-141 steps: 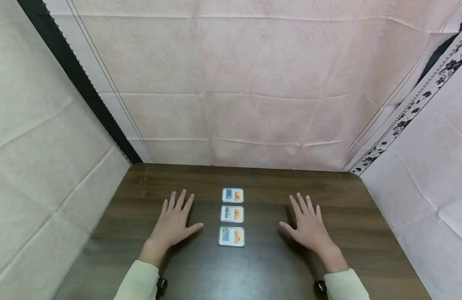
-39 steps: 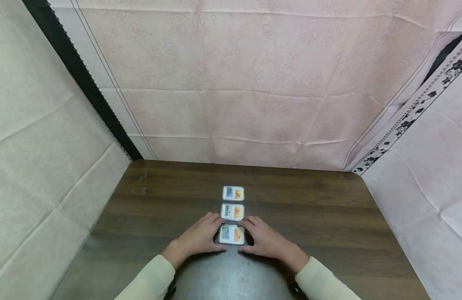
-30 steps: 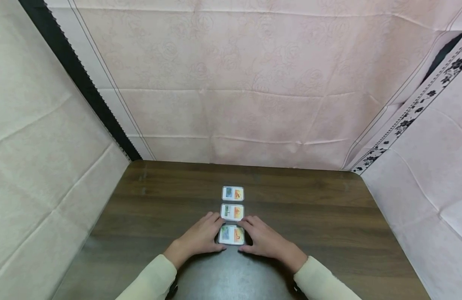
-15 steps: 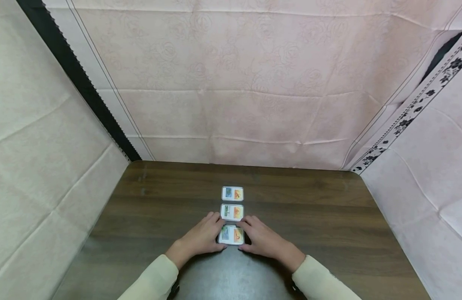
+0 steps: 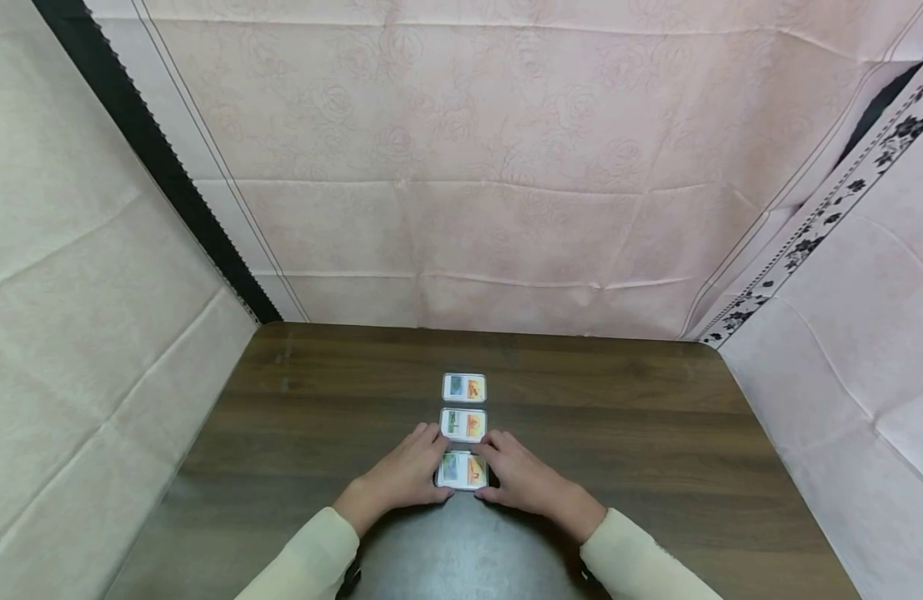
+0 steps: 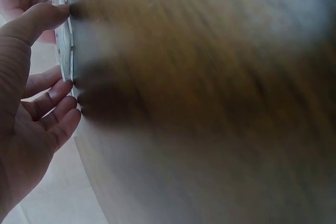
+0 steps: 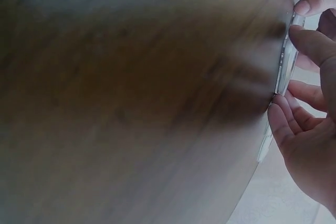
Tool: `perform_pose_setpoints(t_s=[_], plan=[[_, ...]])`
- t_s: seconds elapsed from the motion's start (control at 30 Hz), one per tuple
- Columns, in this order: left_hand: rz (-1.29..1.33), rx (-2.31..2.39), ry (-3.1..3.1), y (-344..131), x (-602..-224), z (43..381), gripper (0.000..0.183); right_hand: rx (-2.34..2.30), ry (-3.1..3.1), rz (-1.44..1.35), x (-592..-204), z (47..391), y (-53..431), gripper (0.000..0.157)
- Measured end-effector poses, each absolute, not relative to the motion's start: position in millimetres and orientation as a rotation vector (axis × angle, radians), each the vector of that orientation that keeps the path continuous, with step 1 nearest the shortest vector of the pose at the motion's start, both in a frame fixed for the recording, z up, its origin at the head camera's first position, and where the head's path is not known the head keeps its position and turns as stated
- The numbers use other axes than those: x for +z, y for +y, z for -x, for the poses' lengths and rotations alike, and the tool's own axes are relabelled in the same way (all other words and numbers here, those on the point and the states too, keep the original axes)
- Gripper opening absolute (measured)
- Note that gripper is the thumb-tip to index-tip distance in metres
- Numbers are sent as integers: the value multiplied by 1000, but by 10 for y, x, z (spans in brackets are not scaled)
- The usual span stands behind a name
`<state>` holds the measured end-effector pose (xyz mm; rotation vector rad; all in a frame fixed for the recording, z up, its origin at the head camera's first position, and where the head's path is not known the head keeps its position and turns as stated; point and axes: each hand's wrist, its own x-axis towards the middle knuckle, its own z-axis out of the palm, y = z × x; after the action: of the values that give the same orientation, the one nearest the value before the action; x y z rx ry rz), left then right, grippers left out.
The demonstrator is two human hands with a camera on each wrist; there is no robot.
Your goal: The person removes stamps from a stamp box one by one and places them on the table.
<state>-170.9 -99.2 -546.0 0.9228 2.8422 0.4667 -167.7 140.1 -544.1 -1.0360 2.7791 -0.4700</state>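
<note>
Three small flat cases with clear edges lie in a column on the table, each with a white face bearing a bluish or greenish picture and an orange one. My left hand point(image 5: 403, 473) and right hand point(image 5: 523, 477) hold the nearest case point(image 5: 462, 471) from its two sides, thumbs at the near edge and fingers at the far edge. In the left wrist view, the left thumb and fingertips meet the clear edge point(image 6: 66, 40). A narrow gap shows along the case's side in the right wrist view. Beyond lie the middle case point(image 5: 464, 425) and the farthest case point(image 5: 464, 387).
The brown wooden table point(image 5: 619, 400) has rounded far corners. Pale cloth hangs point(image 5: 469, 233) behind it and along both sides. A dark strip point(image 5: 161, 167) runs down the left, and a floral border point(image 5: 806, 242) down the right.
Several seconds ago both hands lay spread on the table, apart from the cases. They have come inward to the nearest case. Over the last second they have barely moved.
</note>
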Motion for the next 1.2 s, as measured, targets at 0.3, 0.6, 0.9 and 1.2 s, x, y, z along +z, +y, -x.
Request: perform_pose_setpoints(t_s=[0.3,0.6,0.9,1.2], plan=[[-880,485,2829,-990,-5465,1707,70,-480,2755,1003,-5426,1686,1385,64],[-852,501,2811,-988,-5479,1712,71,-493,2754,999,-5434,1678,1386,64],[-837,515,2802,-974,-5465,1723,72,-508,2754,982,-5432,1689,1394,63],[-856,548,2804,-984,-5483,1731,70,-512,2748,972,-5416,1687,1396,64]])
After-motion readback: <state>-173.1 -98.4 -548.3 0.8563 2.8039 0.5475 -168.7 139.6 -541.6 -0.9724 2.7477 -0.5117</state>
